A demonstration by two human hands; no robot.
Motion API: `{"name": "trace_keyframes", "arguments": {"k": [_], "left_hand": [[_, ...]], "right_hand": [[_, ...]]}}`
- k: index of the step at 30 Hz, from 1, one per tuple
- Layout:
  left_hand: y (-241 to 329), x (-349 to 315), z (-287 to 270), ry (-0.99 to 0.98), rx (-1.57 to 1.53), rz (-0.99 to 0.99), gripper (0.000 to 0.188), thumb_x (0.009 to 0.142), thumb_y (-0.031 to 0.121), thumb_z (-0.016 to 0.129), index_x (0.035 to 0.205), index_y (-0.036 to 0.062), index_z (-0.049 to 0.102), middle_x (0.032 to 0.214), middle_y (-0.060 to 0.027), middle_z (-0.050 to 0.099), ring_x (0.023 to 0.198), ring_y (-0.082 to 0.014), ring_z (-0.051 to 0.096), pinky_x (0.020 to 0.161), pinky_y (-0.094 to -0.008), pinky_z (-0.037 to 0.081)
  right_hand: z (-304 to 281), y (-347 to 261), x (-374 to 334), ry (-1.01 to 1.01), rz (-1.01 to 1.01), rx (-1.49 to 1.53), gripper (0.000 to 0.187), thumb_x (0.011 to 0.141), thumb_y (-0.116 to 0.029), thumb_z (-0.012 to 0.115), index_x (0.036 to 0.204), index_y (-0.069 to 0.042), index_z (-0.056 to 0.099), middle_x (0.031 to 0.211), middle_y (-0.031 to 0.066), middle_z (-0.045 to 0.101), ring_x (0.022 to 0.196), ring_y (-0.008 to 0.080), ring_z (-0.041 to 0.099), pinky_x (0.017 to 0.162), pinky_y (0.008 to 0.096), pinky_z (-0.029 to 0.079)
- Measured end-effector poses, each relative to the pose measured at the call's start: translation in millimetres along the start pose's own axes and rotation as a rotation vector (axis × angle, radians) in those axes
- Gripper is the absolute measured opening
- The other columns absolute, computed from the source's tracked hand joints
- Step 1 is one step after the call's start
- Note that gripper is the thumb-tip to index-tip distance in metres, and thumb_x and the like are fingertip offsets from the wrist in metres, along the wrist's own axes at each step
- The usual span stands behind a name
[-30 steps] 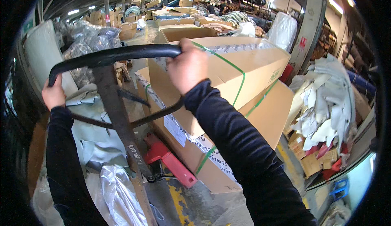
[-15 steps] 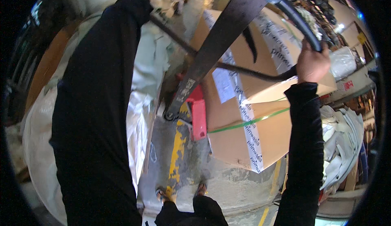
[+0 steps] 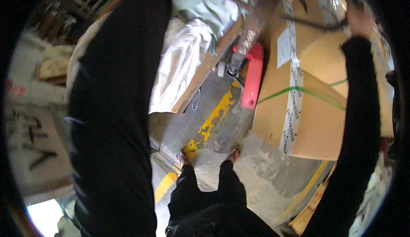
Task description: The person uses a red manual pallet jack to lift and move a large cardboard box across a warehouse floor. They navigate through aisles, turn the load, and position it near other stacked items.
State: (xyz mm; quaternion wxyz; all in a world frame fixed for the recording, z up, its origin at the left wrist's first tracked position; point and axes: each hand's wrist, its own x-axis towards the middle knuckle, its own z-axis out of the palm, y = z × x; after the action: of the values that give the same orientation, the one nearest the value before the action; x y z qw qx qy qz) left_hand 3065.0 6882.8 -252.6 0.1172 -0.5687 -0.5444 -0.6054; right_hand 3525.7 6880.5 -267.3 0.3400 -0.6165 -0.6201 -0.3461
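At the upper right, my right hand [image 3: 360, 20] is wrapped round the dark looped handle [image 3: 314, 22] of a pallet jack. The handle's dark shaft [image 3: 247, 40] slants down to the jack's red body [image 3: 253, 83] on the floor. Right beside the red body stands a large cardboard box [image 3: 320, 128] with printed white tape, a green strap and a white paper label [image 3: 283, 48]. My left arm [image 3: 115, 121] reaches up past the top edge, where the hand itself is out of sight.
Left of the jack lies white sheeting [image 3: 183, 53] beside a wooden edge [image 3: 205, 72], with pale green material [image 3: 209, 6] above. A worn yellow line [image 3: 215, 115] crosses the grey floor near my feet. Wooden pieces [image 3: 308, 211] lie at the lower right; a marked pale panel [image 3: 36, 147] stands far left.
The view has swung, so the jack and box sit farther right and higher. My right hand stays on the handle; my left hand has left the picture at the top.
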Motion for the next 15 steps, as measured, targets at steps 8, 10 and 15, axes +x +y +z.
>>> {"name": "trace_keyframes", "arguments": {"k": [8, 10, 15], "left_hand": [[18.0, -186.2, -149.6, -0.385, 0.057, -0.041, 0.035, 0.069, 0.025, 0.079, 0.098, 0.0070, 0.074, 0.078, -0.0145, 0.072, 0.068, -0.0246, 0.069, 0.070, -0.0380, 0.056], [12.4, -245.6, -199.5, -0.647, 0.135, 0.028, 0.033, 0.065, 0.017, 0.073, 0.098, 0.0148, 0.073, 0.086, -0.0113, 0.070, 0.081, -0.0300, 0.068, 0.076, -0.0400, 0.055], [19.8, -284.3, -244.4, -0.954, 0.074, -0.130, 0.041, 0.058, 0.023, 0.078, 0.096, 0.0122, 0.069, 0.092, -0.0159, 0.070, 0.093, -0.0380, 0.067, 0.083, -0.0485, 0.054]], "right_hand": [[-157.5, -3.7, -198.3, -0.293, 0.213, 0.624, 0.030, 0.085, -0.020, 0.074, 0.108, -0.003, 0.064, 0.089, 0.0153, 0.069, 0.082, 0.0280, 0.067, 0.075, 0.0366, 0.052], [-211.7, -15.2, -244.4, -0.527, -0.185, 0.545, 0.022, 0.082, -0.018, 0.075, 0.087, -0.003, 0.059, 0.068, 0.0165, 0.057, 0.058, 0.0286, 0.056, 0.057, 0.0390, 0.045], [-204.3, -75.1, -256.3, -1.423, -0.152, 0.169, 0.050, 0.061, -0.049, 0.082, 0.082, -0.004, 0.073, 0.078, 0.0182, 0.071, 0.074, 0.0341, 0.070, 0.069, 0.0453, 0.056]]}}
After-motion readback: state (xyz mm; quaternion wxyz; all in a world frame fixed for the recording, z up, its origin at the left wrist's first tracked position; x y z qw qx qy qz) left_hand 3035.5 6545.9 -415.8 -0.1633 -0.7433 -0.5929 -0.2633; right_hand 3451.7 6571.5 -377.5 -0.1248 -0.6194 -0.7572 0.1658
